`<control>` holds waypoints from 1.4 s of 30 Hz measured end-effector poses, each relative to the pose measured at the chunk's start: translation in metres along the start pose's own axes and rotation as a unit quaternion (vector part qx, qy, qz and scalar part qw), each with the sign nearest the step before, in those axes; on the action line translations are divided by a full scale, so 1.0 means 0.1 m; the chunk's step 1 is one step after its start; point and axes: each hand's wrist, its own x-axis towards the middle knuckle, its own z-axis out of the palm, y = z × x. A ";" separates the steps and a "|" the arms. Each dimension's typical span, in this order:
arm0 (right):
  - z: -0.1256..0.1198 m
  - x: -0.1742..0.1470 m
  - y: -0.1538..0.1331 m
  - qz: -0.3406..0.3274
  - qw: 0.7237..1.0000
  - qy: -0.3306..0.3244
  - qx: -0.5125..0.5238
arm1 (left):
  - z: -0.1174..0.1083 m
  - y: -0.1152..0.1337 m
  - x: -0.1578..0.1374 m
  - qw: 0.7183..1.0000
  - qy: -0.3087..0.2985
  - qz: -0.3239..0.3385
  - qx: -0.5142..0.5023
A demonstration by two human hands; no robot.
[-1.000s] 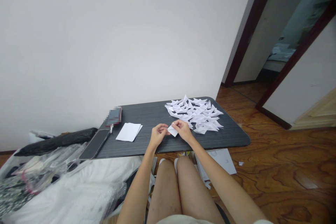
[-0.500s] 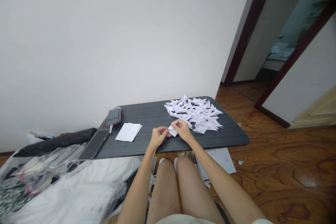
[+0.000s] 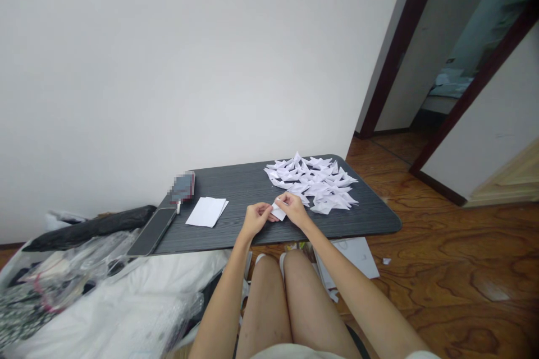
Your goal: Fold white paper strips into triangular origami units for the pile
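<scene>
Between my hands is a small folded piece of white paper (image 3: 279,212), held just above the dark table near its front edge. My left hand (image 3: 259,219) pinches the paper's left side, its fingers partly behind it. From the right, my right hand (image 3: 292,208) grips the upper corner between thumb and fingers. Just beyond and to the right lies a pile of folded white paper shapes (image 3: 315,179), pointed like little boats. Left of my hands rests a short stack of flat white paper sheets (image 3: 206,211).
The dark wood-grain table (image 3: 236,182) stands against a white wall. At its left end are a black phone-like slab (image 3: 152,231) and a blurred dark object (image 3: 183,187). A bed with white bedding and plastic bags (image 3: 92,252) adjoins on the left. Paper scraps (image 3: 386,261) lie on the wooden floor.
The folded paper has shifted and turned slightly between my fingers, and more of my left fingers show under it. Both hands keep their hold; the rest stays as it was.
</scene>
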 end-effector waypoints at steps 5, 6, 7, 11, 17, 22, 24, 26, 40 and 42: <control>0.00 -0.01 -0.06 0.031 0.999 -0.019 0.039 | -0.01 0.06 -0.01 0.999 -0.002 -0.032 -0.027; 0.00 -0.01 -0.06 0.037 0.998 -0.027 0.049 | -0.01 0.08 -0.01 0.999 -0.002 -0.037 -0.030; -0.01 -0.01 -0.07 0.042 0.997 -0.038 0.054 | -0.02 0.09 -0.02 0.999 -0.002 -0.040 -0.033; -0.03 0.01 -0.02 0.062 0.995 -0.057 0.043 | -0.04 0.12 -0.02 0.998 -0.009 -0.037 -0.046; -0.05 0.01 0.01 0.071 0.989 -0.098 0.085 | -0.07 0.11 -0.01 0.998 0.028 -0.025 -0.052; -0.04 -0.02 -0.03 0.076 0.980 -0.135 0.127 | -0.07 0.11 -0.02 0.999 0.011 -0.021 -0.047; -0.03 -0.02 -0.04 0.080 0.977 -0.134 0.146 | -0.05 0.11 -0.03 0.999 0.001 -0.024 -0.040; -0.02 -0.02 -0.05 0.095 0.969 -0.138 0.179 | -0.04 0.12 -0.03 0.999 -0.007 -0.024 -0.040; 0.00 -0.04 -0.07 0.053 0.992 -0.074 0.088 | -0.13 0.05 0.04 0.982 0.178 0.007 -0.056; 0.00 -0.06 -0.07 -0.018 0.998 -0.062 -0.023 | -0.14 0.04 0.04 0.984 0.170 0.004 -0.058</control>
